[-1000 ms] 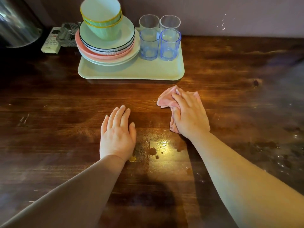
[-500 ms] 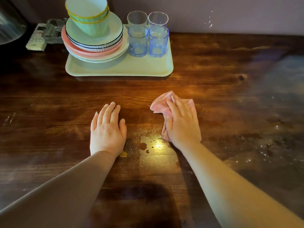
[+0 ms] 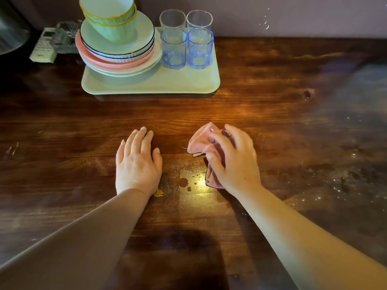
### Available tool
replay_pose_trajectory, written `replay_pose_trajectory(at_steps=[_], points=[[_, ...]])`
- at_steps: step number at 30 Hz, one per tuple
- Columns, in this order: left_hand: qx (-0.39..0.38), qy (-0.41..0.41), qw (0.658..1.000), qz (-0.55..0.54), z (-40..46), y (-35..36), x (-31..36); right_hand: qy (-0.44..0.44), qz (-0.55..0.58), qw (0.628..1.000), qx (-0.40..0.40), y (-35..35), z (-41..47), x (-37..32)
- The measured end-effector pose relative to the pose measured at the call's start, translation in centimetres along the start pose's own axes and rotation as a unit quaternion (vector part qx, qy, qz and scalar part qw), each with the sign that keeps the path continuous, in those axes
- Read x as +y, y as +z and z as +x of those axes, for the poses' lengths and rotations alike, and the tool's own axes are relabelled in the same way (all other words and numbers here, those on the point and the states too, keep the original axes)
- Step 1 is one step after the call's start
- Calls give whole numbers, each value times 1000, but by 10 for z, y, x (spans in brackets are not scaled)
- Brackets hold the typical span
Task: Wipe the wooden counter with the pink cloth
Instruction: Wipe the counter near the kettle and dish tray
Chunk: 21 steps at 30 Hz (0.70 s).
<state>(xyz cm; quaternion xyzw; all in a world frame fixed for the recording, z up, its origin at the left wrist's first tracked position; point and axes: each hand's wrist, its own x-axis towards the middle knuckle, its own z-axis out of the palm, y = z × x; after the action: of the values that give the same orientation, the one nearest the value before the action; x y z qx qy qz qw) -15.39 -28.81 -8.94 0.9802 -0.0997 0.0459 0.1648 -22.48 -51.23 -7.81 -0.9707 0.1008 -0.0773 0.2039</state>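
Gripped pink cloth [image 3: 199, 141] w/ curled right hand [image 3: 234, 162] on wooden counter [image 3: 272, 114], spill droplets [image 3: 186, 183] at 7 o'clock of cloth. Pressed left hand [image 3: 138, 164] flat, fingers straight, holding nothing.

The left hand [image 3: 138, 164] lay flat on the counter [image 3: 272, 114]. To its right, a little apart, the right hand [image 3: 234, 162] sat on the cloth [image 3: 199, 141], which stuck out past the fingers on the left and far sides. Between the two hands, toward the wrists, lay some drops [image 3: 186, 182], and a crumb [image 3: 158, 192] lay just by the left wrist. Well beyond both hands stood a tray [image 3: 150, 84], against the wall. On the tray, plates [image 3: 119, 57] were stacked to the left with bowls [image 3: 109, 15] on top, and four glasses [image 3: 186, 38] stood to their right. Left of the tray lay a remote [image 3: 43, 49].
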Motion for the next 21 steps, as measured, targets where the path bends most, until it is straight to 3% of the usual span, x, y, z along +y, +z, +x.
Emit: replay_pose_trajectory(at_steps=[2, 7, 12, 16, 21], points=[[0, -1, 1000, -2, 0, 0, 0, 21, -14, 999, 36, 2, 3, -1], [-6, 0, 1000, -2, 0, -1, 2, -23, -32, 999, 14, 5, -4, -11], [-12, -3, 1000, 0, 1, -3, 1, -16, 65, 998, -15, -4, -39, -12], [-1, 1, 1000, 3, 0, 0, 1, 24, 10, 1000, -12, -5, -49, -8], [5, 4, 1000, 7, 1, 4, -1, 52, 21, 998, -10, 3, -16, -10]])
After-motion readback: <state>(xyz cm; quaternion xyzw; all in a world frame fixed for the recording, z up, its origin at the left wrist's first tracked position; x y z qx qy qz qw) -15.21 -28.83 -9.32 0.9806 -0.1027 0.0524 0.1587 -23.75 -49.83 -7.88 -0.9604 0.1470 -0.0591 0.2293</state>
